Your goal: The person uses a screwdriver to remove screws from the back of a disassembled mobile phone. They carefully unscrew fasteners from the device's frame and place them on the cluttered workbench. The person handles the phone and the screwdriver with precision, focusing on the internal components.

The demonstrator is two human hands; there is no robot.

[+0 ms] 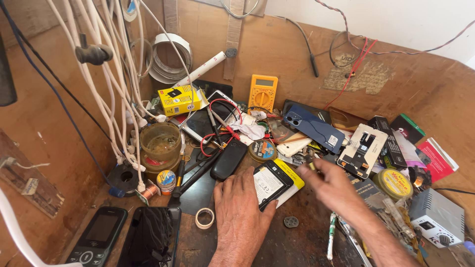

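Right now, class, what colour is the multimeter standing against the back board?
The multimeter is yellow-orange, with a dark dial; the head view shows it.

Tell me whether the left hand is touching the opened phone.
Touching. The head view shows the left hand flat on the bench, its fingers lying against the left edge of the opened phone.

Workbench surface [307,237] is brown wood, darkly stained near the centre. Multimeter [262,92] is yellow-orange with a grey screen. Small carton [179,100] is yellow with black markings. Phone back cover [313,128] is dark blue. Battery [271,184] under the left hand [241,217] is white-faced, black-edged, with a yellow band. Keypad phone [96,235] is black. Cables [106,94] hanging at left are white; probe leads [217,121] are red and black. Tape roll [204,218] is cream. Solder tin [394,183] is yellow with red lettering.
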